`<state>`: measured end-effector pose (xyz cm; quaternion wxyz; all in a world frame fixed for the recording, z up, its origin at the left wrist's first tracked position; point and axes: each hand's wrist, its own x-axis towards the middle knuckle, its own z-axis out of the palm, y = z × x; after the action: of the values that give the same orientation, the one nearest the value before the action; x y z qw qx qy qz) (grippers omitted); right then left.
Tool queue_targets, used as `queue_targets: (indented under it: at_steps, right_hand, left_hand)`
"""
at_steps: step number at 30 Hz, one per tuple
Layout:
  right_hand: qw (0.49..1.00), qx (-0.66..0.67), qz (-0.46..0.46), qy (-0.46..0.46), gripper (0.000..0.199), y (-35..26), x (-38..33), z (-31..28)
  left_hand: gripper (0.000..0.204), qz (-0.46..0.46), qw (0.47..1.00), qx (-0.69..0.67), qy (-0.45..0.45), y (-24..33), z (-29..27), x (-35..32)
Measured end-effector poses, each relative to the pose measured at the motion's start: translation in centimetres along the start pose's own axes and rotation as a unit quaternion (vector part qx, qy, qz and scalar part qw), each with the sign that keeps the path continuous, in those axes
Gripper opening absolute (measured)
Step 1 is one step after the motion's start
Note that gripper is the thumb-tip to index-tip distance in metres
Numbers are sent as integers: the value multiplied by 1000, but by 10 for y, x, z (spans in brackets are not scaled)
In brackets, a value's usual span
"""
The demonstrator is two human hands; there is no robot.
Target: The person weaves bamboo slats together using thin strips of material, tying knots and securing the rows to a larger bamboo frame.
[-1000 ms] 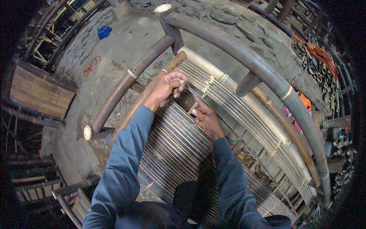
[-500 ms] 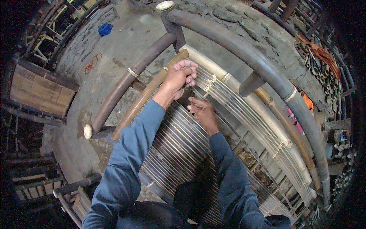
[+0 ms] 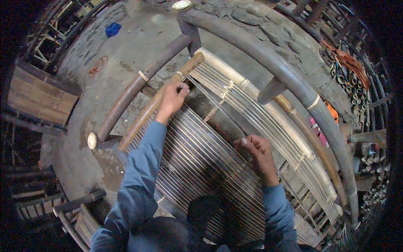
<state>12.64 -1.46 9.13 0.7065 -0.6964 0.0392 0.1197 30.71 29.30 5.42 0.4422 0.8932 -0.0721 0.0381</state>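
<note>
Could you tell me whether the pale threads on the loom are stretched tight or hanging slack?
Stretched tight: the pale threads run as straight parallel lines under the left hand and right hand, without visible sagging.

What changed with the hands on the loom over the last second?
The right hand drew away from the left, back toward the person and to the right, pinching a thread stretched out from the left hand. The left hand stayed up by the wooden bar. The loom frame and threads did not move.

Dim soft daylight, sharp centre, dark vignetted rim, strong fisheye bending
</note>
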Motion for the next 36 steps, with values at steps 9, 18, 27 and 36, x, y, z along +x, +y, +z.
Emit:
queue_targets:
  at_steps: [9, 18, 27, 36]
  right_hand:
    - [810, 538, -223, 73, 6, -99, -108, -84]
    - [804, 225, -284, 473, 36, -48, -435, -341]
    - [499, -701, 248, 445, 36, 165, -543, -396]
    - [954, -263, -79, 117, 33, -15, -40, -38]
  left_hand:
    - [35, 133, 991, 13, -5, 76, 90, -153]
    - [36, -115, 934, -229, -250, 53, 135, -178]
    - [39, -292, 619, -701, -201, 100, 163, -163]
    - [35, -115, 938, -171, -280, 88, 73, -288]
